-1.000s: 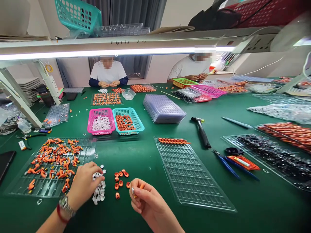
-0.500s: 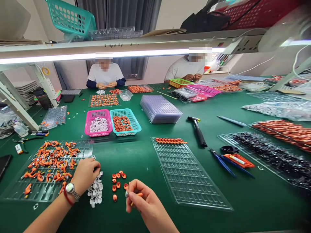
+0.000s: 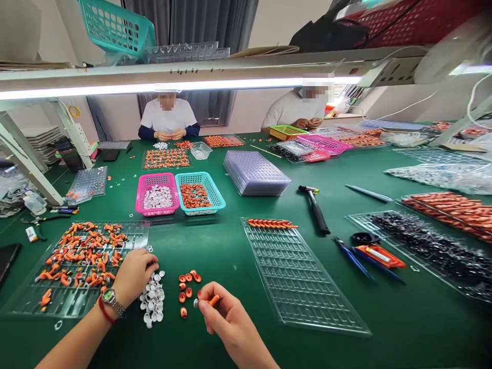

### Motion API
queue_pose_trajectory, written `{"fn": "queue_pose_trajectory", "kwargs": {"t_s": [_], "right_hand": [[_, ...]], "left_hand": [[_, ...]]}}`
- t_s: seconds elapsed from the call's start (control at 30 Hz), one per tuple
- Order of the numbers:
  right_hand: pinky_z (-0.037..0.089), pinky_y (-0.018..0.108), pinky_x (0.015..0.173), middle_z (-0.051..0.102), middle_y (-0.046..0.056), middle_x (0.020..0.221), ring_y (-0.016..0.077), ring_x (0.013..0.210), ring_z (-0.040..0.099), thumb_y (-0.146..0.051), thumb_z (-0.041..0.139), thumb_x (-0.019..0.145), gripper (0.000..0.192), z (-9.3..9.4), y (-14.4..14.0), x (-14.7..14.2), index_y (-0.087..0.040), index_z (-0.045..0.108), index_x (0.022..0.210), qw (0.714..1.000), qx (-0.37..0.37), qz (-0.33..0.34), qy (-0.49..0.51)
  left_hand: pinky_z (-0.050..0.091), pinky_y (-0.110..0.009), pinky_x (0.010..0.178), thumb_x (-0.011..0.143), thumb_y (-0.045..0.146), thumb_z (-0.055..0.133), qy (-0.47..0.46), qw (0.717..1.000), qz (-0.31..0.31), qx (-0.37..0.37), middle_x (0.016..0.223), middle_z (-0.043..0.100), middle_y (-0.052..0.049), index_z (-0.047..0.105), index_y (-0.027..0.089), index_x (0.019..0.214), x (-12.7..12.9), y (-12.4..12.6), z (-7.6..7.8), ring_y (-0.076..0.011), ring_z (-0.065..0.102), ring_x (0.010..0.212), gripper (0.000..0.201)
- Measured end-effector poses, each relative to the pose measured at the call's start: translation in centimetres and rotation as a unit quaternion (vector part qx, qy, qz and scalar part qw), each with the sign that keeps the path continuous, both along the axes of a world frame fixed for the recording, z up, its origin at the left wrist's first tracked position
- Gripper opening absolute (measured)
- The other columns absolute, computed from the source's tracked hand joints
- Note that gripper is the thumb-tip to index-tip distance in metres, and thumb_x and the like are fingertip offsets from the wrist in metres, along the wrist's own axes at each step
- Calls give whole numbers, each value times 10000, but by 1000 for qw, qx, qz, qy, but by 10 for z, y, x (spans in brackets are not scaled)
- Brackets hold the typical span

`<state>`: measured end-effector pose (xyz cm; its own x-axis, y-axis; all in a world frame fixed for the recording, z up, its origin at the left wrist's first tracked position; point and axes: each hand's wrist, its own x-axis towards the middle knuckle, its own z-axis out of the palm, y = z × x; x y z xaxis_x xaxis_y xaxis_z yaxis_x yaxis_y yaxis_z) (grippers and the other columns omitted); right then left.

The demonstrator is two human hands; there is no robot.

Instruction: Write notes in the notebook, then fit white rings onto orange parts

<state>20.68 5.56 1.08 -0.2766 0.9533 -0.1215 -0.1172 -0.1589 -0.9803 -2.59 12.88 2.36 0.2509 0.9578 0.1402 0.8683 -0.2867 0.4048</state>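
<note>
My right hand (image 3: 226, 320) pinches a small orange part with a silver tip (image 3: 209, 301) near the table's front edge. My left hand (image 3: 132, 274), with a watch and red band at the wrist, rests with curled fingers at the top of a pile of small white caps (image 3: 152, 302). Whether it holds a cap is hidden. Several orange rings (image 3: 186, 287) lie loose between my two hands. A clear tray (image 3: 23, 302) strewn with orange parts sits just left of my left hand. Another clear tray (image 3: 303, 282) to the right carries one row of finished orange pieces (image 3: 271, 224).
A pink basket (image 3: 157, 195) of white caps and a teal basket (image 3: 200, 192) of orange rings stand mid-table beside stacked clear trays (image 3: 255, 174). A hammer (image 3: 315, 207), blue pliers (image 3: 353, 259) and trays of black and orange parts lie to the right. Two people sit working across the table.
My left hand slid slightly left and back onto the top of the white caps. My right hand turned the orange part so its silver tip shows to the left.
</note>
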Motion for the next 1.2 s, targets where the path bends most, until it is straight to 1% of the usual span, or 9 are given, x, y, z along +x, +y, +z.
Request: {"fn": "queue_pose_trajectory", "kwargs": {"t_s": [0.2, 0.33, 0.47, 0.57, 0.73, 0.87, 0.9, 1.03, 1.2], "right_hand": [[262, 231, 475, 403, -63, 599, 97, 499, 319, -506, 638, 821, 332, -6, -1, -3, -205, 518, 752, 1000, 24, -20, -1], [381, 251, 560, 528, -9, 683, 138, 601, 477, -252, 614, 837, 150, 3, -3, -4, -205, 545, 713, 987, 132, -47, -81], [488, 291, 758, 670, 68, 931, 201, 854, 642, -66, 566, 797, 165, 10, -7, -7, -225, 569, 750, 952, 283, -26, -115], [494, 323, 885, 698, 95, 1083, 216, 996, 671, -34, 539, 816, 207, 9, -11, -9, -240, 548, 821, 929, 345, -12, -133], [526, 276, 829, 713, 93, 1075, 195, 973, 696, -41, 517, 860, 206, 10, -17, -6, -246, 520, 885, 919, 364, -9, -151], [534, 268, 790, 719, 98, 1090, 199, 928, 708, -55, 519, 867, 192, 7, -19, -6, -245, 536, 891, 928, 353, -18, -117], [534, 265, 770, 723, 95, 1080, 200, 914, 709, -66, 521, 869, 183, 5, -20, -6, -245, 543, 892, 930, 352, -21, -103], [516, 269, 698, 730, 78, 1013, 182, 775, 681, -116, 520, 886, 135, 4, -22, -5, -241, 570, 870, 946, 313, -37, -82], [471, 269, 644, 664, 38, 814, 157, 649, 585, -163, 513, 904, 115, 18, -21, -2, -229, 563, 824, 962, 249, -32, -108]], "left_hand": [[493, -338, 731, 784, 103, 577, -75, 997, 5, -17, 750, 667, -21, 686, 203, 714, 10, -2, 0, -198, 622, 733, 164], [529, -325, 686, 756, 104, 559, -181, 982, 10, -46, 759, 655, -21, 686, 206, 727, 24, -16, 8, -187, 638, 690, 166], [578, -273, 607, 783, 184, 586, -316, 941, -19, -118, 811, 671, -28, 693, 189, 782, 42, -42, 18, -173, 706, 674, 107], [601, -288, 636, 782, 221, 623, -389, 908, -36, -151, 866, 690, -50, 723, 184, 879, 49, -60, 21, -199, 731, 731, 144], [600, -279, 717, 753, 148, 692, -464, 874, -12, -144, 856, 726, -37, 753, 210, 885, 49, -77, 16, -191, 723, 775, 158], [614, -257, 720, 736, 161, 770, -557, 809, 16, -188, 845, 788, -24, 757, 233, 901, 51, -84, 12, -205, 753, 799, 180], [616, -248, 706, 726, 162, 783, -567, 802, 16, -189, 831, 792, -19, 763, 236, 882, 52, -85, 12, -203, 756, 788, 174], [618, -229, 662, 714, 163, 787, -548, 825, 12, -141, 789, 779, -12, 785, 244, 811, 55, -88, 14, -188, 747, 724, 127], [600, -200, 627, 748, 176, 760, -488, 869, -5, -78, 750, 772, -14, 793, 262, 800, 57, -91, 15, -171, 731, 680, 106]]}}
